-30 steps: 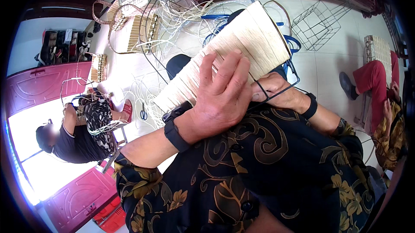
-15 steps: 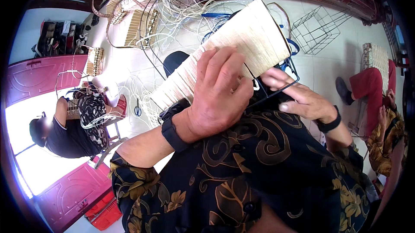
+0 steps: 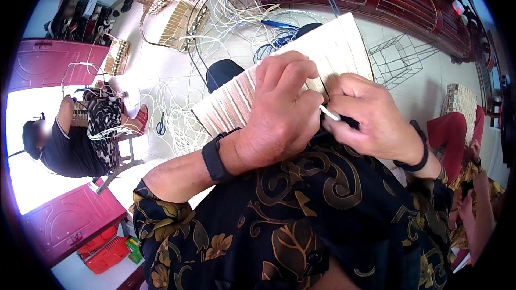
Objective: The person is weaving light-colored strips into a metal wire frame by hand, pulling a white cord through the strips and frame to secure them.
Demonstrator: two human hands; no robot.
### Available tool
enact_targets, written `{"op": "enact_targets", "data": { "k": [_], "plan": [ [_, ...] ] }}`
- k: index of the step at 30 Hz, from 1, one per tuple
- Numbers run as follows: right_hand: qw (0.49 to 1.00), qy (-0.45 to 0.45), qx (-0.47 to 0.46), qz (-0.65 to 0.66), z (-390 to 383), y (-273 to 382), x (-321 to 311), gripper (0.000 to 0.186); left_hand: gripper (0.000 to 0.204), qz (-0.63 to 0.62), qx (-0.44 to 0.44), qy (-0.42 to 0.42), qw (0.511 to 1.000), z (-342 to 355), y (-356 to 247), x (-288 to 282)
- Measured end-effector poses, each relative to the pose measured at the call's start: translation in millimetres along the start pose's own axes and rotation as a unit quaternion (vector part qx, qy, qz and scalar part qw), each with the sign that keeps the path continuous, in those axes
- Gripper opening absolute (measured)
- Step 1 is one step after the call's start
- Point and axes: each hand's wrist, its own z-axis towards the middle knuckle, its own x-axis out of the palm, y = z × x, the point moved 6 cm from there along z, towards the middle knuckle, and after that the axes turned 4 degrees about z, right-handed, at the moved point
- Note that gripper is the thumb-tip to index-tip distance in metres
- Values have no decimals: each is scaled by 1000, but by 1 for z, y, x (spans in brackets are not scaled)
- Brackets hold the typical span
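Observation:
A flat woven panel (image 3: 328,56) of pale cream strips lies tilted across my lap. My left hand (image 3: 279,112) rests on the panel's near edge, fingers curled and pressing it down, a black watch on the wrist. My right hand (image 3: 371,118) is beside it to the right, pinching a thin white strand (image 3: 329,113) at the panel's lower edge. A black band circles that wrist. Below both hands is my dark patterned clothing.
A person sits on a stool (image 3: 115,161) at the left, working loose white strands. Woven baskets (image 3: 177,16) and tangled white cord (image 3: 177,112) lie on the floor behind. A wire frame (image 3: 398,56) stands at right, near a person in red trousers (image 3: 451,134). Scissors (image 3: 161,124) lie on the floor.
My left hand has slid down the panel toward its near edge. My right hand has come up and closed in beside it, now pinching the white strand.

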Motion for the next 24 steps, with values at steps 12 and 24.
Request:
{"op": "enact_targets", "data": {
  "k": [12, 24],
  "plan": [
    [986, 133, -27, 101, -26, 15, -92, 13, 11, 6, -119, -3, 993, 0, 26, -7],
    [931, -175, 189, -258, -88, -89, -246, 16, 6, -52, -219, -8, 974, 11, 58, -7]
  ]
}}
